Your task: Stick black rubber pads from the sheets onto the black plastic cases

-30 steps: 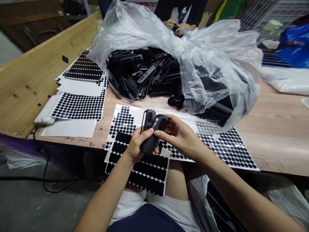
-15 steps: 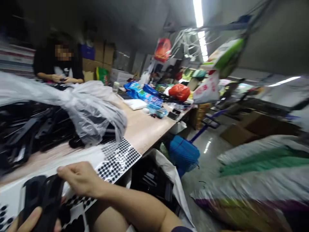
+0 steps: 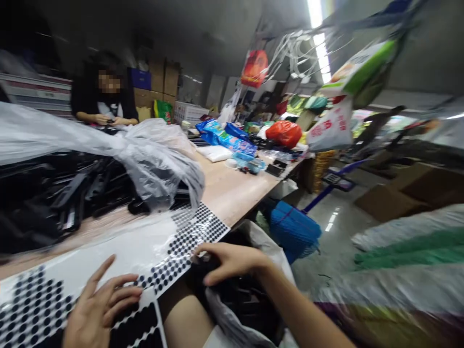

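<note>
My left hand (image 3: pixel 99 304) is open, fingers spread, over a white sheet with rows of black round dots (image 3: pixel 34 299) at the table's near edge. Nothing is in its grasp. Beside the table edge, my right hand (image 3: pixel 232 263) reaches over an open pale bag (image 3: pixel 268 246) of black parts. Its thumb and fingers curve around a dark part (image 3: pixel 207 265), mostly hidden by the hand and blurred. A strip of black pieces on white backing (image 3: pixel 145 324) lies by my left hand. Beyond the sheet, a clear plastic bag (image 3: pixel 152 164) covers a heap of black plastic parts (image 3: pixel 79 188).
Across the table a person (image 3: pixel 105 101) handles a small dark item. Blue packets (image 3: pixel 224 137), a red bag (image 3: pixel 284 133) and a light-blue tray (image 3: pixel 248 162) stand farther along. A blue basket (image 3: pixel 295 229) is on the floor, with big sacks (image 3: pixel 409 251) at right.
The two black parts have left my left hand, which now spreads over the sheet. My right hand has moved right, from beside them to the floor bag. The view has shifted left.
</note>
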`<act>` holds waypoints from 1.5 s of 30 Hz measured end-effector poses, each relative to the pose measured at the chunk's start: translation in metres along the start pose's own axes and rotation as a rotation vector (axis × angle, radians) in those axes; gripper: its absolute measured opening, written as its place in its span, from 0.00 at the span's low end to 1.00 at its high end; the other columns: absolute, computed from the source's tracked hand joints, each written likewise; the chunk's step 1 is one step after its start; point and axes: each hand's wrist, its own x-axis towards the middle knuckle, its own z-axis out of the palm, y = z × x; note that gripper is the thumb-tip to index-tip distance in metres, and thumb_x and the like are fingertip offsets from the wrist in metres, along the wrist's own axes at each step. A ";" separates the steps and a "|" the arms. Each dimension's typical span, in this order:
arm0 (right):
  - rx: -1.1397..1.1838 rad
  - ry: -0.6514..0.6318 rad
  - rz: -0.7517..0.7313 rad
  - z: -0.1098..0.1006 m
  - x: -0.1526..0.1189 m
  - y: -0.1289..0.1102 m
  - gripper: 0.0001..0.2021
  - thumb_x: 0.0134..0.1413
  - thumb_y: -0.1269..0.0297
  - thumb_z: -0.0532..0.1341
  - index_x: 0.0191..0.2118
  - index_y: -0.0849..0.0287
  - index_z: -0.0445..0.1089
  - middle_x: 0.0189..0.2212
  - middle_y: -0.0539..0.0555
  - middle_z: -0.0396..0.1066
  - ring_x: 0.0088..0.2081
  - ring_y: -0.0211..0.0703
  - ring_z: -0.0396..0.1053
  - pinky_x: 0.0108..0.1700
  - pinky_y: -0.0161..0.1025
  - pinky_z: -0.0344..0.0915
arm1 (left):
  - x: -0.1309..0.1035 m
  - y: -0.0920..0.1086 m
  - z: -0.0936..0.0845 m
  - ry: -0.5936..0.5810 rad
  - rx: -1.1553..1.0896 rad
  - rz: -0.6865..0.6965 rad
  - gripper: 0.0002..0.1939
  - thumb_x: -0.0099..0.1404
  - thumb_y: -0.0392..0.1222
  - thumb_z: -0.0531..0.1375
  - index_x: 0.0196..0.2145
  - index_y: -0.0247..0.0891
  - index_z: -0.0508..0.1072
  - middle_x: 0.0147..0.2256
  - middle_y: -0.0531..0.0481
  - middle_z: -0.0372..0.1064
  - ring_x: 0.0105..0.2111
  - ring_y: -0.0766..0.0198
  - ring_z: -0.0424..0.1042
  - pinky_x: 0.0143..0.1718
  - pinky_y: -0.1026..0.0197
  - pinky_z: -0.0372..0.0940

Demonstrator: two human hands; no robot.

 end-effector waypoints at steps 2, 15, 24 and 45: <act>-0.207 0.021 0.160 -0.014 -0.032 0.025 0.26 0.41 0.61 0.74 0.51 0.49 0.79 0.48 0.52 0.81 0.50 0.53 0.78 0.56 0.44 0.70 | -0.010 0.003 0.002 0.004 -0.006 -0.015 0.41 0.55 0.59 0.72 0.61 0.38 0.70 0.37 0.45 0.81 0.30 0.54 0.80 0.32 0.59 0.75; -0.619 0.437 -0.324 -0.031 0.105 -0.011 0.12 0.59 0.72 0.60 0.46 0.61 0.79 0.52 0.66 0.79 0.57 0.59 0.74 0.61 0.57 0.68 | -0.012 -0.007 0.007 -0.070 -0.095 0.007 0.21 0.64 0.51 0.68 0.49 0.35 0.75 0.31 0.49 0.77 0.26 0.62 0.77 0.29 0.62 0.72; -0.667 0.427 -0.151 -0.070 0.162 -0.006 0.20 0.67 0.58 0.64 0.60 0.59 0.69 0.59 0.60 0.70 0.55 0.53 0.72 0.55 0.57 0.72 | -0.006 -0.005 0.007 -0.091 -0.118 0.033 0.26 0.59 0.53 0.71 0.48 0.35 0.72 0.29 0.51 0.77 0.24 0.63 0.78 0.28 0.63 0.72; 0.279 -0.049 -0.107 0.060 0.074 -0.067 0.26 0.62 0.44 0.58 0.56 0.59 0.66 0.37 0.57 0.78 0.33 0.48 0.77 0.34 0.44 0.73 | -0.007 -0.021 -0.004 -0.137 -0.152 0.092 0.28 0.61 0.57 0.71 0.52 0.36 0.80 0.52 0.38 0.74 0.48 0.50 0.78 0.43 0.54 0.76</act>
